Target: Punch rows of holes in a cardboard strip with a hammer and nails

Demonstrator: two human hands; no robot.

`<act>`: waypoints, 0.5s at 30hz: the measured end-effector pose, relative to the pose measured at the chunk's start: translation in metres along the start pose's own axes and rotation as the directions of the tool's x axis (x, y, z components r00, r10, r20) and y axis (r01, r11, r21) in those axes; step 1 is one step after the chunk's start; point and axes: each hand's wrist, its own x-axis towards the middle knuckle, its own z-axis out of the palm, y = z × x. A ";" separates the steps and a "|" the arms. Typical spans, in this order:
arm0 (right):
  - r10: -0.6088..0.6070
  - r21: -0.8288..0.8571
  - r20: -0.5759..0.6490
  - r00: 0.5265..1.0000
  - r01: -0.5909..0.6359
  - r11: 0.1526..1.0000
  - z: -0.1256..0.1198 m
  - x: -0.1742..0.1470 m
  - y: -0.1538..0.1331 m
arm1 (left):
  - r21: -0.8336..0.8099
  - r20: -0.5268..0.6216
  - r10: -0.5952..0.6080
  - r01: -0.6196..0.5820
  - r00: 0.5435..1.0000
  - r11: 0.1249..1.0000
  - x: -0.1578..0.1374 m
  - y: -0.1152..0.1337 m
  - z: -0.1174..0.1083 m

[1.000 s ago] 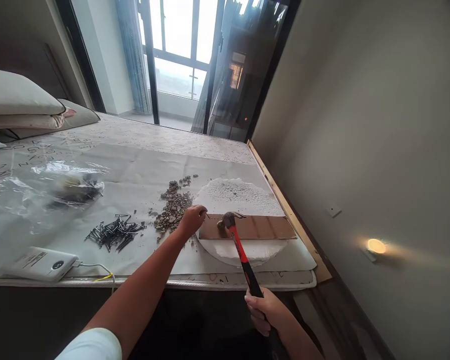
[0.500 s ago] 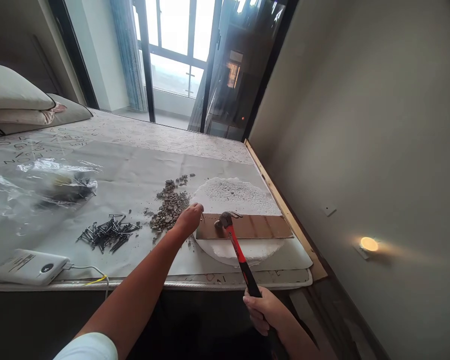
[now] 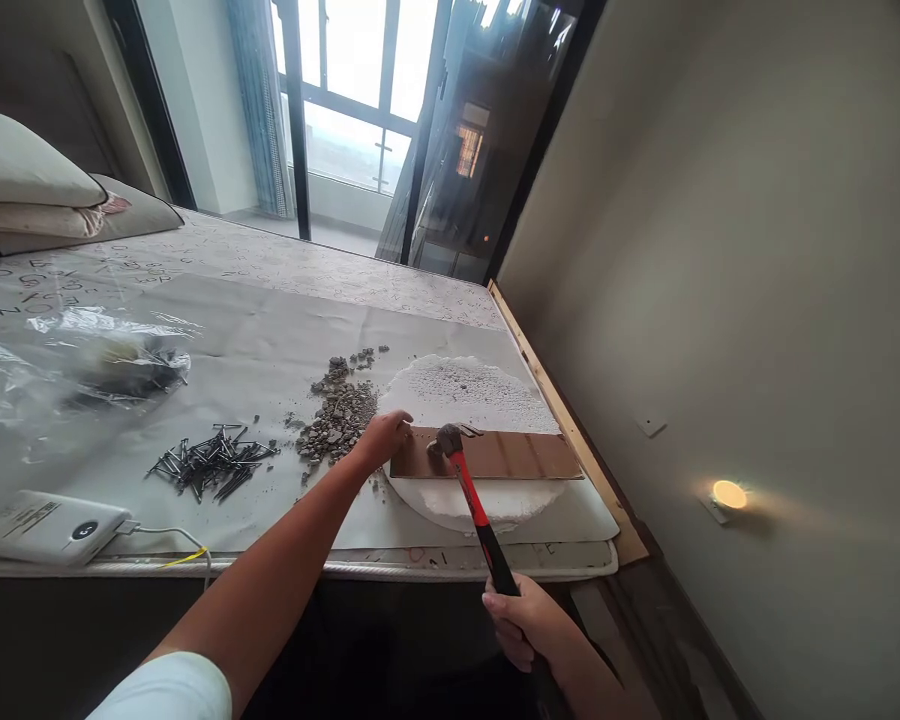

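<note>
My right hand (image 3: 521,622) is wrapped round the black grip of a claw hammer (image 3: 474,492) with a red-and-black handle. The hammer's head rests over a flat brown board (image 3: 514,455), left of its middle. At the board's left end is my left hand (image 3: 385,440), fingers closed together at the tips; what they pinch is too small to make out. The board lies across a round white foam-like slab (image 3: 469,388). Left of the slab spreads a heap of grey stone bits (image 3: 337,420). Farther left lies a pile of dark nails (image 3: 211,462).
A clear plastic bag (image 3: 112,365) with dark contents lies at the left. In front of it sits a white power bank (image 3: 52,528) with a cable. A grey sheet (image 3: 270,330) covers part of the mattress. A wooden rail (image 3: 562,400) runs along the right edge by the wall.
My left hand has shifted slightly right against the board's end, and the thin dark thing seen under its fingertips no longer shows. The hammer stays nearly in place; the view tilted slightly.
</note>
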 end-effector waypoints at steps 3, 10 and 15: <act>-0.014 -0.005 0.022 1.000 0.014 1.000 -0.001 0.001 0.001 | 0.015 0.029 0.001 -0.001 1.000 1.000 0.000 0.001 0.001; -0.014 -0.003 -0.014 1.000 0.014 1.000 -0.001 0.003 0.006 | 0.259 0.010 0.122 -0.120 0.993 0.958 0.002 0.009 0.007; 0.005 -0.016 -0.052 0.999 -0.006 1.000 0.001 0.002 0.005 | 0.313 0.049 0.185 -0.191 0.982 0.930 0.009 0.006 0.006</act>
